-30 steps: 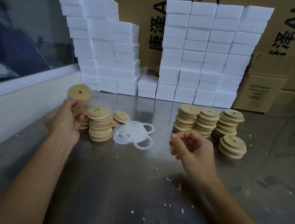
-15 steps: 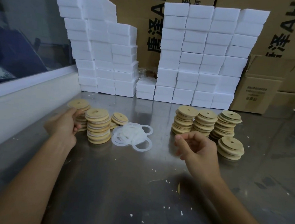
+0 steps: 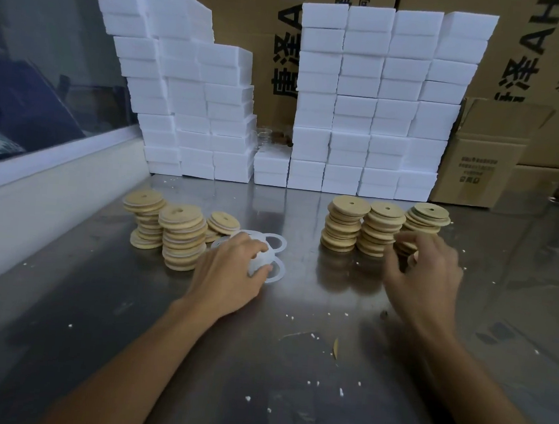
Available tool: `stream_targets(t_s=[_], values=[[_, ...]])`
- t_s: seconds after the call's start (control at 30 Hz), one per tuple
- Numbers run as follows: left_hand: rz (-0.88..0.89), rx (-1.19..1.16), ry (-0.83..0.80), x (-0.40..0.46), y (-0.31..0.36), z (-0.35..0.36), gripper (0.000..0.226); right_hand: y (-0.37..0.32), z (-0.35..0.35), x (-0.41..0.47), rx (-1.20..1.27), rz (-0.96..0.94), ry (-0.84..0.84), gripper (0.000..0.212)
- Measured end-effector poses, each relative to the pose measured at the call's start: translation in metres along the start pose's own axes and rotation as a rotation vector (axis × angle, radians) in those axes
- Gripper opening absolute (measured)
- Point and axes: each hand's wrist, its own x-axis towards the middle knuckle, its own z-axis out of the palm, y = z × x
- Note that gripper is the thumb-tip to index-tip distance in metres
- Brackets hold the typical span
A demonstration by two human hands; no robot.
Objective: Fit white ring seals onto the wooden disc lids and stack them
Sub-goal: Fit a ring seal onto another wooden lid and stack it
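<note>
White ring seals (image 3: 262, 258) lie in a loose pile on the steel table (image 3: 290, 378). My left hand (image 3: 228, 275) rests on that pile, its fingers and thumb curled around some of the seals. Left of it stand three stacks of wooden disc lids (image 3: 181, 216) with white rims showing between them. On the right stand three stacks of plain wooden discs (image 3: 349, 207). My right hand (image 3: 424, 278), blurred, hovers with spread fingers over a low fourth stack that it mostly hides.
Walls of white foam blocks (image 3: 365, 101) stand across the back of the table, with cardboard boxes (image 3: 478, 161) behind and to the right. A pale ledge (image 3: 36, 197) under a window runs along the left. Foam crumbs and a wood chip (image 3: 335, 347) litter the near surface.
My left hand put its disc on the far-left stack, then moved right onto the ring seals. My right hand travelled right and forward to the low disc stack.
</note>
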Motion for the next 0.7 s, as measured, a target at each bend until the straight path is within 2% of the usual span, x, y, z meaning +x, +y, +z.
stream_targets(t_s=[0.1, 0.17, 0.23, 0.37, 0.53, 0.6, 0.7], values=[[-0.047, 0.016, -0.174, 0.0, -0.005, 0.002, 0.032, 0.015, -0.004, 0.006, -0.203, 0.141, -0.144, 0.043], [-0.04, -0.011, -0.199, -0.001, -0.005, 0.0, 0.028, 0.018, -0.005, 0.006, -0.296, 0.203, -0.265, 0.043], [-0.037, -0.048, -0.204, -0.002, -0.006, -0.002, 0.027, 0.019, -0.005, 0.006, -0.35, 0.216, -0.304, 0.035], [0.01, -0.057, -0.199, -0.002, -0.003, -0.006, 0.017, 0.018, -0.006, 0.007, -0.318, 0.205, -0.23, 0.029], [0.104, 0.06, -0.206, -0.001, 0.001, -0.001, 0.02, 0.016, -0.007, 0.007, -0.186, 0.12, -0.147, 0.026], [0.08, 0.038, -0.189, -0.001, 0.004, -0.002, 0.019, 0.015, -0.008, 0.006, -0.057, 0.106, -0.103, 0.025], [-0.004, -0.118, -0.103, -0.001, 0.006, -0.002, 0.017, 0.01, -0.006, 0.004, 0.122, 0.026, -0.033, 0.037]])
